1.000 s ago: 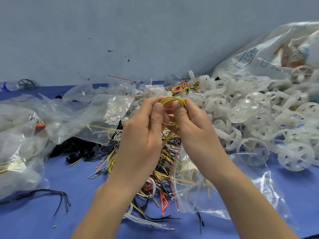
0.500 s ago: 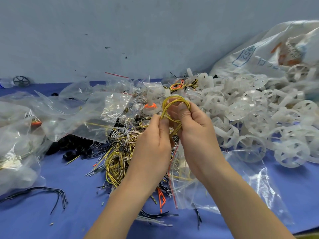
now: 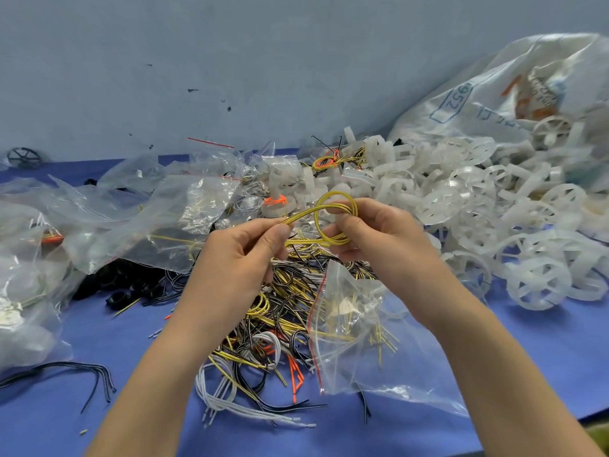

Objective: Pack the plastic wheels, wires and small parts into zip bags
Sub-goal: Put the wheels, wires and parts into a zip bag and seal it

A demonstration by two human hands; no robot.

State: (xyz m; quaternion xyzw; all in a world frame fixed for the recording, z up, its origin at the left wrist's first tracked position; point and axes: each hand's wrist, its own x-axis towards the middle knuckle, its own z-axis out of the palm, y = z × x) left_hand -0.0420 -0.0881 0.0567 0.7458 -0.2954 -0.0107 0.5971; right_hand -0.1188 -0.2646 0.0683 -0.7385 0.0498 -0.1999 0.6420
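Both hands hold one bundle of yellow wires [image 3: 333, 201] above the table's middle. My right hand [image 3: 372, 235] pinches its coiled loop. My left hand [image 3: 244, 255] pinches the straight end, drawn out to the left. Below lies a tangled heap of yellow, black, white and orange wires [image 3: 280, 311]. A clear zip bag with a red seal [image 3: 369, 341] holding yellow wires lies under my right wrist. White plastic wheels [image 3: 478, 219] are heaped at the right.
Crumpled clear zip bags [image 3: 131, 222] cover the left side of the blue table [image 3: 99, 328]. A big white sack [image 3: 514, 90] leans on the grey wall at back right. Loose black wires [image 3: 75, 374] lie at front left. A dark wheel [image 3: 24, 157] stands far left.
My left hand has moved left, away from my right hand, pulling one end of the yellow wire bundle out straight. The coil stays in my right hand.
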